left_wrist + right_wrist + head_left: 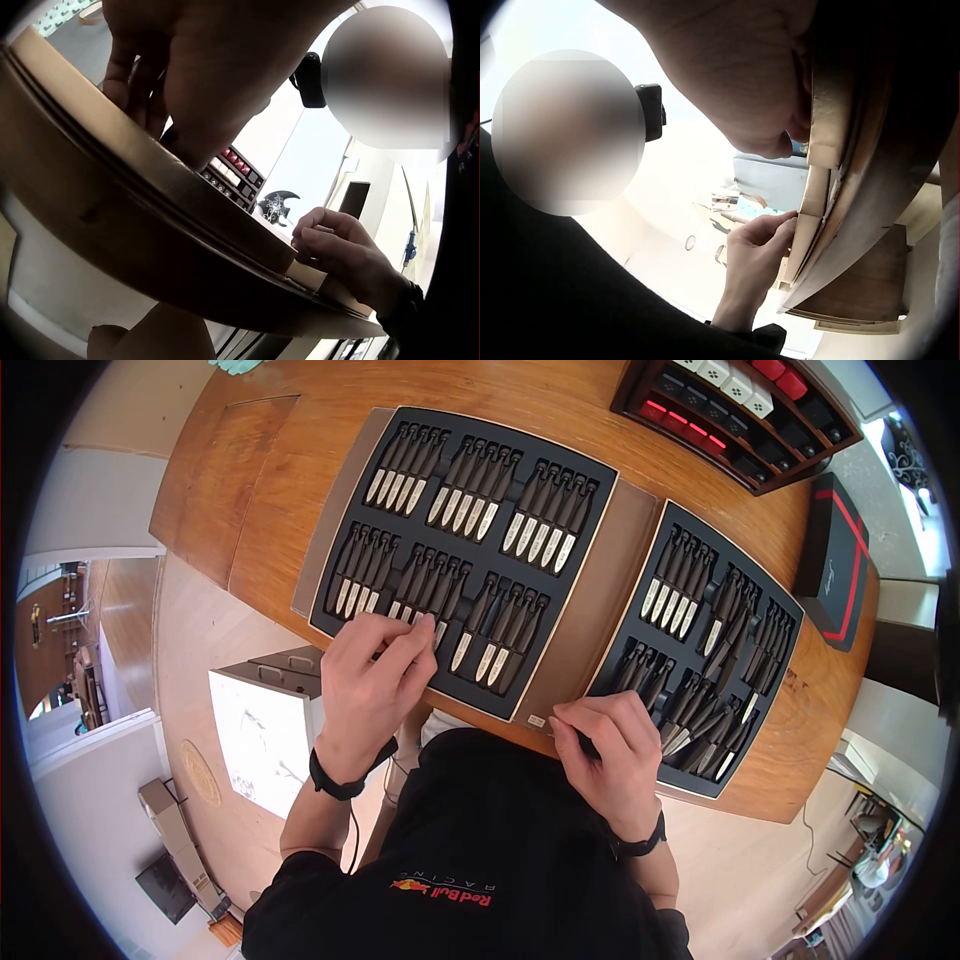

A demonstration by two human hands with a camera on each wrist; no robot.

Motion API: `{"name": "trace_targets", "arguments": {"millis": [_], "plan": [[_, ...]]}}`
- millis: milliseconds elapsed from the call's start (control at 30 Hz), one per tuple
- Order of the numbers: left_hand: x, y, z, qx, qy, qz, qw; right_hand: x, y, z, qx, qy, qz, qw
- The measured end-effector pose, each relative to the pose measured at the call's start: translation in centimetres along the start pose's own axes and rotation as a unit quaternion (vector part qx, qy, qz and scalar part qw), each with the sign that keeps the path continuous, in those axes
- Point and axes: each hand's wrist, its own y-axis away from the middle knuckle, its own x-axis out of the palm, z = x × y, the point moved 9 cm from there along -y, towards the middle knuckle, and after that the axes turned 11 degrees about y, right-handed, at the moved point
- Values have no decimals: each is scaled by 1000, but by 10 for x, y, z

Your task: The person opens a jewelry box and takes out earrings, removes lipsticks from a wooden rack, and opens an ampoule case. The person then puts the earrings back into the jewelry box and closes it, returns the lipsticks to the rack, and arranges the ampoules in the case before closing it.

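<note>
Two dark trays lie side by side, the left tray [450, 530] and the right tray [790, 595], filled with slim black pieces with pale, labelled ends. My left hand [375, 665] reaches over the near edge of the left tray. Its bent fingers lie among the pieces of the lower middle group [430, 585]; I cannot tell whether they pinch one. At the near left corner of the right tray rests my right hand [610, 745], fingers loosely curled and nothing visible in them. The left wrist view shows that right hand [345, 251] beside the box edge [187, 169].
Pieces in the right tray lie less evenly, several tilted across each other. Behind it stands a wooden rack [740, 420] of red, white and black blocks. A black box with a red stripe [835, 565] sits at the right on the wooden table [260, 490].
</note>
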Motion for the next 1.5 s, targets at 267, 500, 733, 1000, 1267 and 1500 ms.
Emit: {"name": "trace_targets", "arguments": {"millis": [267,500,733,1000,1267,1500], "plan": [[-1,-11,5,-30,29,79,996,0,0,0,-1,1,0,1000],[5,-18,5,-16,-42,172,984,-20,7,0,1,-7,-31,999],[6,-27,18,-52,-29,199,978,-65,18,-36,151,107,-54,981],[1,-23,12,-31,-6,150,988,-44,7,-34,145,147,30,978],[51,-15,-87,94,200,101,970,-65,5,-46,165,109,7,980],[96,-7,-128,128,246,178,944,-78,-20,-77,188,204,9,961]]}}
